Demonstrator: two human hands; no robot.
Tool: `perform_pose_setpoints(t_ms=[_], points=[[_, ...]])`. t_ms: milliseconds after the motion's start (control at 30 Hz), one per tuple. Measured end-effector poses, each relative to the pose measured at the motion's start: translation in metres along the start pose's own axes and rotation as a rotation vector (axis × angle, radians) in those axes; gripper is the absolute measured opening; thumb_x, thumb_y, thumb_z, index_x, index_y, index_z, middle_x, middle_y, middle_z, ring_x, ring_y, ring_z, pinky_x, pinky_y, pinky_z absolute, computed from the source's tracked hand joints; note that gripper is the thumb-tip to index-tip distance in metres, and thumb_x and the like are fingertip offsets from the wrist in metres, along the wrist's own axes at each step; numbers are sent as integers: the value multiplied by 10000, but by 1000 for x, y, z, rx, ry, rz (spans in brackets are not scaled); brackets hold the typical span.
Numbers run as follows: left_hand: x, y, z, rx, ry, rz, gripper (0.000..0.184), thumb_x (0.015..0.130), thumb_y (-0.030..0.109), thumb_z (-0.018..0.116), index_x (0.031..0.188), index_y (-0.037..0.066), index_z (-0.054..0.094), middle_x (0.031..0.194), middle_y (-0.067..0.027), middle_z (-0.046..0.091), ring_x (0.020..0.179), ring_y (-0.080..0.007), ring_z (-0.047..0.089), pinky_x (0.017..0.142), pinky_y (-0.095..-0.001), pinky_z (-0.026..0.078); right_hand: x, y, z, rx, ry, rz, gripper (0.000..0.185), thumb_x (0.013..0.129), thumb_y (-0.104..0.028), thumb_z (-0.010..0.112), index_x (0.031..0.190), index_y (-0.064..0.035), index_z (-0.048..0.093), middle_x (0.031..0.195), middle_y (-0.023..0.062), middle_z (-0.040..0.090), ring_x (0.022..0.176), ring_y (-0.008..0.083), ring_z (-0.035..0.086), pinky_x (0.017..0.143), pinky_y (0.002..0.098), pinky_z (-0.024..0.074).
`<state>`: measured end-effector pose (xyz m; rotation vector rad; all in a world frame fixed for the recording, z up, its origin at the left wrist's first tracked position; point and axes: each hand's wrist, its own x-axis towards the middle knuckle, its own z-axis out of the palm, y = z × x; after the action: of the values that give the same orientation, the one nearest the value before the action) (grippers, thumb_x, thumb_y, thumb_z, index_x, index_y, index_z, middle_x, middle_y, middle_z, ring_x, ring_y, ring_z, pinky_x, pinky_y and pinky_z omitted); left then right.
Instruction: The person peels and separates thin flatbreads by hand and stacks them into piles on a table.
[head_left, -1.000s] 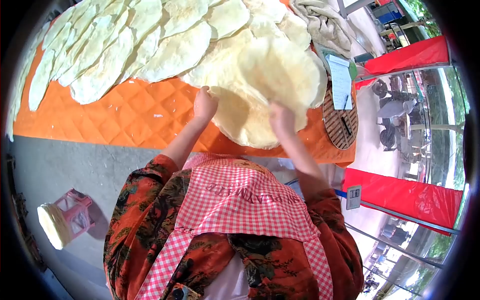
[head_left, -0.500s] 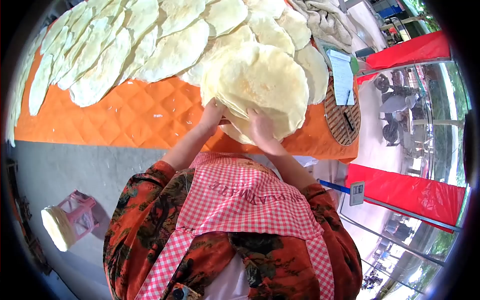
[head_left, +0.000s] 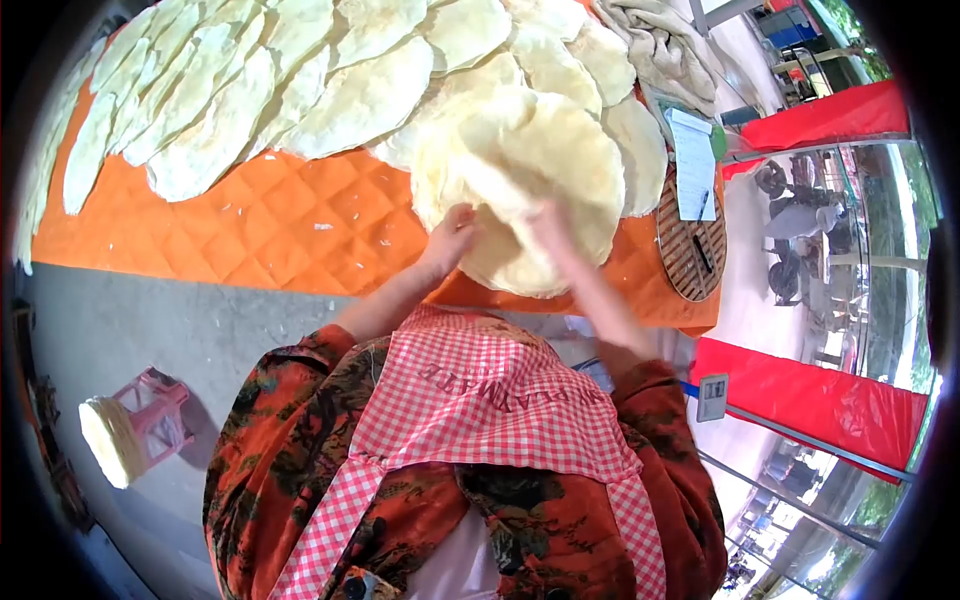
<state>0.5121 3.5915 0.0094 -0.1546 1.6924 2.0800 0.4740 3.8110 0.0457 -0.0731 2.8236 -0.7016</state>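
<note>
A pile of thin, round, pale flatbreads (head_left: 575, 180) lies near the front edge of the orange-covered table. At the pile's lower left rim, my left hand (head_left: 455, 238) is closed with its fingers curled; whatever they pinch is hidden. My right hand (head_left: 548, 228) is over the middle of the pile, smeared by motion. It appears to grip the edge of a flatbread (head_left: 490, 180), which is lifted and blurred in a pale band running up to the left. More flatbreads (head_left: 365, 95) overlap in rows behind the pile.
An orange quilted cloth (head_left: 250, 240) covers the table. To the right are a round slatted board (head_left: 680, 250), a paper sheet with a pen (head_left: 692, 165), and a crumpled grey cloth (head_left: 665, 50). A pink stool (head_left: 155, 415) with a pale round top stands on the floor at left.
My right hand has moved up and right across the pile, and a flatbread's edge has lifted with it. My left hand has shifted slightly right and down along the pile's rim.
</note>
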Motion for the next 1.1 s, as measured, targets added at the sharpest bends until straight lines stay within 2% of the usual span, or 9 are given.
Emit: perform_pose_setpoints(t_ms=[33, 200, 333, 567, 700, 833, 867, 1000, 1100], points=[[5, -16, 0, -45, -44, 40, 562, 814, 43, 595, 1333, 38, 379, 1277, -110, 484, 1104, -226, 524, 887, -325, 469, -3, -38, -68, -18, 97, 96, 177, 725, -132, 691, 835, 6, 679, 728, 195, 653, 702, 281, 658, 616, 398, 503], [-5, 11, 8, 238, 88, 23, 537, 788, 19, 610, 1289, 6, 417, 1262, -153, 475, 1081, -255, 538, 875, -315, 476, 13, -71, -264, -19, 350, -67, 168, 803, -84, 574, 917, -3, 666, 771, 200, 649, 713, 315, 647, 662, 423, 500], [2, 16, 1, 656, 484, 423, 551, 748, -4, 594, 1267, -10, 410, 1231, -239, 423, 999, -343, 553, 891, -368, 478, -27, -87, -208, -314, 313, -102, 200, 774, -25, 536, 910, -69, 674, 768, 198, 639, 720, 347, 635, 662, 429, 496], [20, 31, -13, 794, 421, 160, 508, 735, 31, 648, 1175, -7, 396, 1206, -244, 404, 1067, -454, 490, 896, -475, 456, -25, -5, -20, -67, 117, -72, 158, 766, -36, 595, 907, -35, 667, 782, 221, 638, 777, 341, 635, 690, 435, 486], [10, 43, -2, 915, 371, 97, 506, 742, 51, 664, 1158, 4, 380, 1181, -234, 411, 1044, -446, 516, 853, -488, 474, 36, -9, -178, -220, -12, 163, 221, 780, -138, 652, 884, 56, 632, 771, 145, 664, 725, 202, 638, 628, 372, 505], [12, 47, 0, 939, 370, 68, 521, 744, 64, 669, 1165, 4, 368, 1183, -215, 412, 1068, -426, 511, 838, -486, 481, 59, -4, -366, 139, 378, -129, 247, 799, -148, 618, 954, 44, 631, 746, 76, 639, 657, 159, 600, 619, 330, 499], [13, 44, 0, 941, 377, 72, 523, 744, 67, 669, 1168, 5, 369, 1190, -212, 410, 1073, -423, 510, 837, -485, 481, 37, -43, -392, -114, 364, -148, 249, 821, -145, 618, 997, 31, 636, 781, 72, 652, 688, 137, 604, 646, 320, 506], [14, 40, 0, 935, 414, 77, 534, 747, 66, 667, 1189, 20, 370, 1231, -199, 396, 1094, -410, 502, 841, -480, 479, -4, -65, -386, -418, 525, -260, 258, 843, -138, 584, 1081, -55, 641, 896, 143, 688, 756, 261, 663, 692, 364, 512], [12, 39, -4, 908, 399, 78, 563, 757, 70, 654, 1243, 44, 372, 1238, -193, 409, 1088, -411, 506, 850, -485, 466, -42, -52, -278, -543, 512, -188, 246, 820, -74, 554, 1033, -47, 673, 893, 113, 689, 770, 205, 650, 678, 326, 515]])
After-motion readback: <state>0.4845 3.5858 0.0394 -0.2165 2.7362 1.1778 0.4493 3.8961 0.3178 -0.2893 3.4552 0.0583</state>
